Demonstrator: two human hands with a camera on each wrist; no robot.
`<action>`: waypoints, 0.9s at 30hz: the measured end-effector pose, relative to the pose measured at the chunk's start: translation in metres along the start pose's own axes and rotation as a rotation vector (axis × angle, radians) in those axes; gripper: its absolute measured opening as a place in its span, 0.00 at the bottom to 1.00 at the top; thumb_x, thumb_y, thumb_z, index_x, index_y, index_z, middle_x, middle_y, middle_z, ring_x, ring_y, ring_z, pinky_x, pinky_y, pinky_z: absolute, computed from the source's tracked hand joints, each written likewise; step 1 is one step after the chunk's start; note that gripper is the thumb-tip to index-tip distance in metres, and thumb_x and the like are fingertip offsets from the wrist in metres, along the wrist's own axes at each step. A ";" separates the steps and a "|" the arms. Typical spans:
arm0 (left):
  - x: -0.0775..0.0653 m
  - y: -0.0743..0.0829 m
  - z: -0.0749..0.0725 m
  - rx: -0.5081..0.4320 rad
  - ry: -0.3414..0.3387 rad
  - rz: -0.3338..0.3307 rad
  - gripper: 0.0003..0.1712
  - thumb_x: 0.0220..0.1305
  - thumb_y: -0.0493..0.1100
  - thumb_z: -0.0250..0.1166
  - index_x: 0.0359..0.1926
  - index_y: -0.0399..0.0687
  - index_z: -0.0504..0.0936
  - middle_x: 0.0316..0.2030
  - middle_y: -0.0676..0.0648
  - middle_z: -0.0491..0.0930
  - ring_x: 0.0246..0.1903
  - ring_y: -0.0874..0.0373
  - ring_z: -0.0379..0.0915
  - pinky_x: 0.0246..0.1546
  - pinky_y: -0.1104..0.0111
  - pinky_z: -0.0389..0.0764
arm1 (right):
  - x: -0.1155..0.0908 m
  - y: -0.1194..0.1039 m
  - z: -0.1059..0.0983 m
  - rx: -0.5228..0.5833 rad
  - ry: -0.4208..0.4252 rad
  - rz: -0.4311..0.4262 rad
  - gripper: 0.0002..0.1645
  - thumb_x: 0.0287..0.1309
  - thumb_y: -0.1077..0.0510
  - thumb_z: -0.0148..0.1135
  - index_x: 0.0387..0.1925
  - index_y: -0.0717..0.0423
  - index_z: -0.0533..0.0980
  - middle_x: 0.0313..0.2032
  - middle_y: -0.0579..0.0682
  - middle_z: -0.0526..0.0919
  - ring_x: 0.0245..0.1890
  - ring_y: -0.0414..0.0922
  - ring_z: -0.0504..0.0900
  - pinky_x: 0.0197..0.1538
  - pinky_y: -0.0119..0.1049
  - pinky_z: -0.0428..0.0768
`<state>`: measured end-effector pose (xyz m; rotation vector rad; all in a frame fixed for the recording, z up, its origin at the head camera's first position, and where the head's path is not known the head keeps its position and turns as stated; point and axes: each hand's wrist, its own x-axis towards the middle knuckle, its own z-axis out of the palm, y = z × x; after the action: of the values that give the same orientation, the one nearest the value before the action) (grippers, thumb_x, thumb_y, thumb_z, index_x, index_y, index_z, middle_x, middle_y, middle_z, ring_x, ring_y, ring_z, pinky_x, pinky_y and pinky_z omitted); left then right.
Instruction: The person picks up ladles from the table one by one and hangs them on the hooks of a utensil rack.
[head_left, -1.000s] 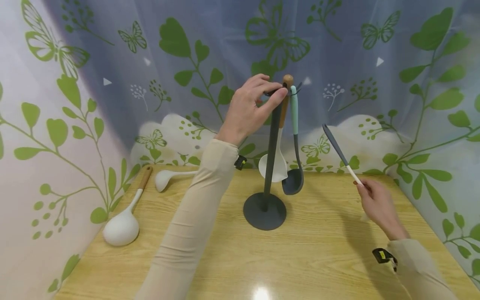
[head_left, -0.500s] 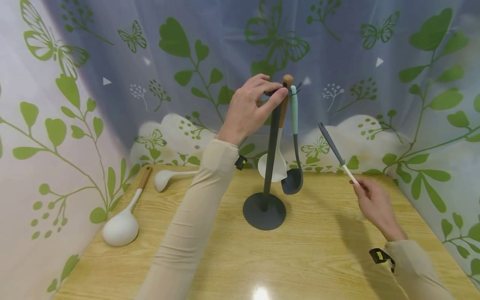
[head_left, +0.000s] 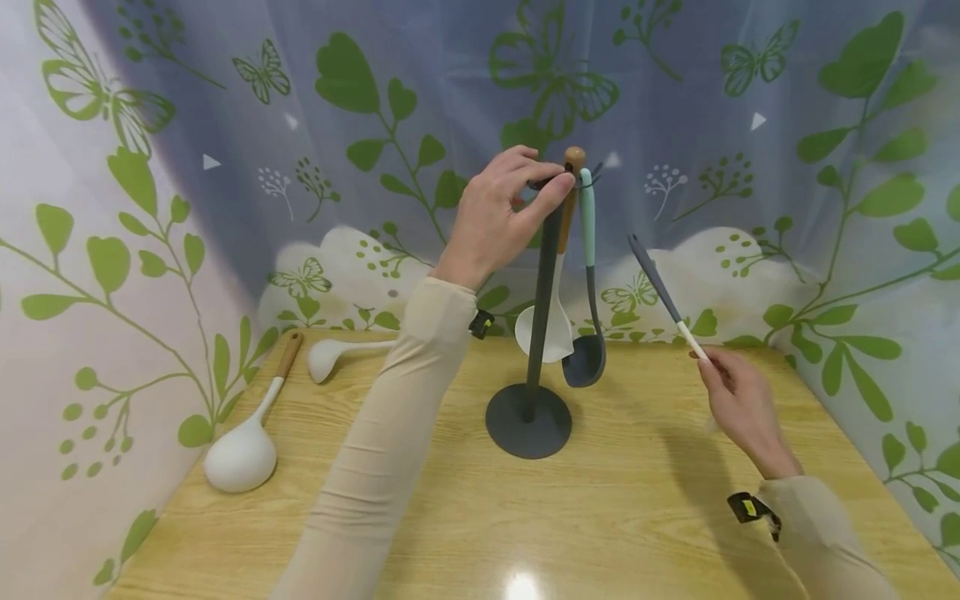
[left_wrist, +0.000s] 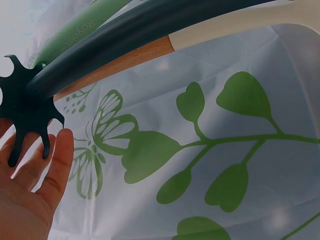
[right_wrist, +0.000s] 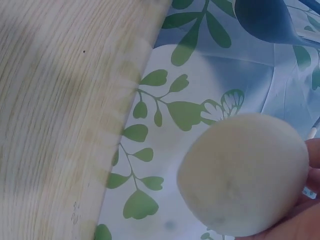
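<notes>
My left hand [head_left: 498, 212] holds the top of a dark utensil rack [head_left: 543, 292], thumb in front and fingers behind. In the left wrist view the fingers touch the underside of its hooked disc [left_wrist: 30, 100]. Two utensils hang there: a white one with a wooden handle [head_left: 553, 329], and a dark ladle with a mint handle [head_left: 588, 217]. To the right of the rack, my right hand [head_left: 742, 404] grips a white-stemmed ladle [head_left: 656, 279] raised above the table, its grey handle end slanting up and left. Its round pale bowl [right_wrist: 245, 175] shows in the right wrist view.
A white ladle with a wooden handle [head_left: 243, 454] lies on the wooden table [head_left: 600, 517] at the left. Behind it lies another white ladle [head_left: 326, 358], partly hidden by the left sleeve. A leaf-patterned curtain [head_left: 660, 100] closes off the back and both sides.
My right hand has shifted slightly left with its ladle, bringing the grey handle end closer to the rack. My left hand stays on the rack's top.
</notes>
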<state>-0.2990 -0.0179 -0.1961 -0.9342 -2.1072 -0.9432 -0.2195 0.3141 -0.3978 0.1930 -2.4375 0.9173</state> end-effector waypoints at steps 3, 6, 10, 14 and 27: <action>0.000 0.001 -0.001 0.000 -0.002 -0.005 0.21 0.68 0.57 0.55 0.52 0.53 0.82 0.57 0.48 0.75 0.60 0.69 0.59 0.41 0.69 0.79 | -0.001 -0.002 0.001 0.026 0.056 -0.005 0.19 0.70 0.54 0.49 0.52 0.62 0.77 0.37 0.56 0.77 0.30 0.44 0.67 0.31 0.37 0.68; -0.001 0.001 -0.001 -0.004 -0.001 -0.010 0.21 0.67 0.57 0.55 0.52 0.53 0.82 0.57 0.48 0.75 0.60 0.69 0.59 0.41 0.69 0.79 | -0.001 -0.006 0.003 0.050 0.132 -0.016 0.18 0.68 0.56 0.51 0.52 0.62 0.78 0.35 0.51 0.77 0.30 0.41 0.68 0.33 0.29 0.68; -0.001 0.001 -0.001 -0.010 0.006 -0.007 0.21 0.67 0.57 0.55 0.52 0.53 0.83 0.57 0.48 0.75 0.60 0.69 0.59 0.41 0.68 0.79 | 0.001 -0.010 0.005 0.078 0.242 -0.058 0.16 0.67 0.60 0.53 0.50 0.63 0.79 0.32 0.46 0.75 0.28 0.38 0.68 0.32 0.25 0.67; -0.001 0.000 -0.001 -0.013 0.002 -0.011 0.21 0.67 0.57 0.55 0.52 0.53 0.82 0.58 0.48 0.75 0.60 0.68 0.59 0.42 0.67 0.79 | 0.003 -0.015 0.004 0.093 0.303 -0.079 0.16 0.66 0.61 0.54 0.50 0.63 0.79 0.30 0.39 0.73 0.25 0.38 0.67 0.28 0.26 0.64; -0.002 0.000 0.000 -0.021 0.028 0.017 0.20 0.67 0.56 0.56 0.51 0.52 0.83 0.57 0.48 0.76 0.60 0.69 0.60 0.41 0.68 0.79 | 0.006 -0.034 0.009 0.158 0.321 -0.079 0.15 0.66 0.61 0.55 0.51 0.61 0.80 0.30 0.40 0.73 0.21 0.39 0.62 0.22 0.29 0.60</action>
<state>-0.2977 -0.0183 -0.1973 -0.9424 -2.0673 -0.9659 -0.2180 0.2831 -0.3809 0.1812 -2.0522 1.0205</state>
